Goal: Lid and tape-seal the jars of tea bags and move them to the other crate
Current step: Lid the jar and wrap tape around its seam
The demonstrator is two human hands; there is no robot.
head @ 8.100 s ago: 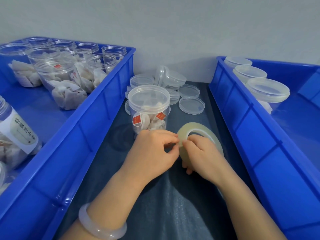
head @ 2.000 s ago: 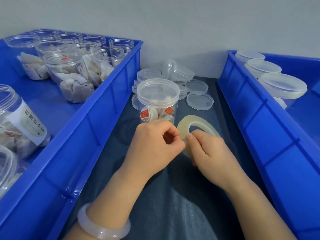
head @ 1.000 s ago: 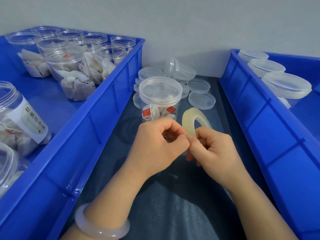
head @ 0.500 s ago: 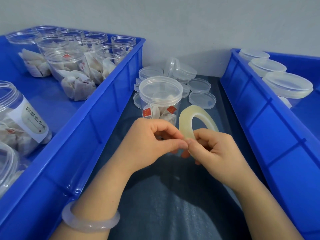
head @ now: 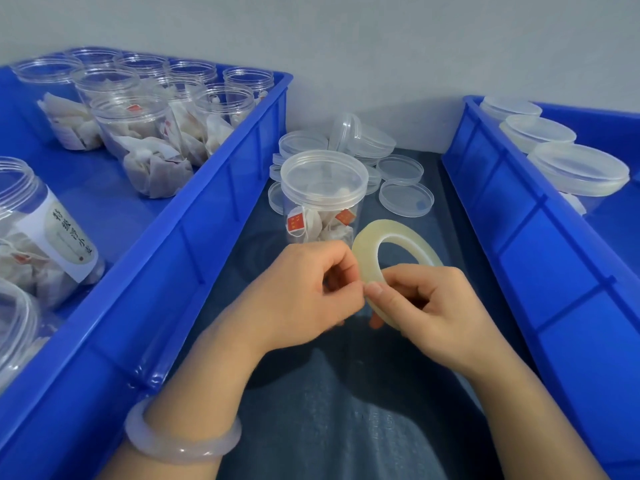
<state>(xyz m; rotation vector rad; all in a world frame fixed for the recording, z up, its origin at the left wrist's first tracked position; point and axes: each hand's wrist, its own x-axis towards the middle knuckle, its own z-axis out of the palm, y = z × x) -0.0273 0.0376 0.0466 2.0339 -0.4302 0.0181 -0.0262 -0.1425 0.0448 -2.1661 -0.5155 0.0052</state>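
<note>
A clear jar of tea bags (head: 322, 199) with its lid on stands on the dark cloth between two blue crates. Just in front of it my right hand (head: 429, 306) grips a roll of clear tape (head: 391, 244), thumb on the rim. My left hand (head: 304, 292) has its fingers curled and pinches at the roll's edge beside the right thumb. Whether a tape end is lifted is too small to tell. The left crate (head: 207, 216) holds several open jars of tea bags (head: 138, 133). The right crate (head: 519, 216) holds lidded jars (head: 578, 171).
Several loose clear lids (head: 405, 197) lie in a heap behind the jar, near the grey wall. A labelled jar (head: 41, 230) lies in the left crate's near part. A pale bangle (head: 180, 441) is on my left wrist.
Both hands keep working at the tape roll's edge in almost the same spot. The roll has tipped a little between frames. The jar has not moved.
</note>
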